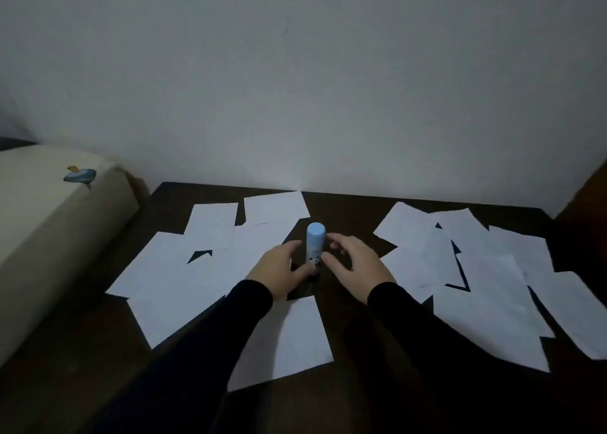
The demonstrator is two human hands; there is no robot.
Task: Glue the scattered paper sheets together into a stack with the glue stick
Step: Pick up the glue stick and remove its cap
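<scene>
Nearest you, both your forearms in black long sleeves [203, 345] reach forward over the dark brown wooden table [358, 397]. A single white rectangular paper sheet [295, 335] lies flat between them, partly under your left sleeve. Beyond it your left hand [279, 269] curls around the lower part of the upright light blue and white cylindrical glue stick [315, 249], thumb and fingers touching its base, so it looks to be gripping the stick. Your right hand [354, 263] sits just beside the stick on the other side, fingers spread and loosely bent, open; the blur hides whether its fingertips touch the tube. The stick stands on bare table in the gap between two spreads of paper. To your left lies a cluster of overlapping white sheets [184, 269], to your right another overlapping cluster of white sheets [486, 276] that runs to the frame's edge. Farther left, off the table, sits a cream cushioned furniture piece [42, 236] with a small blue and orange printed motif [79, 175]. A plain pale wall [295, 88] stands behind the table's far edge
</scene>
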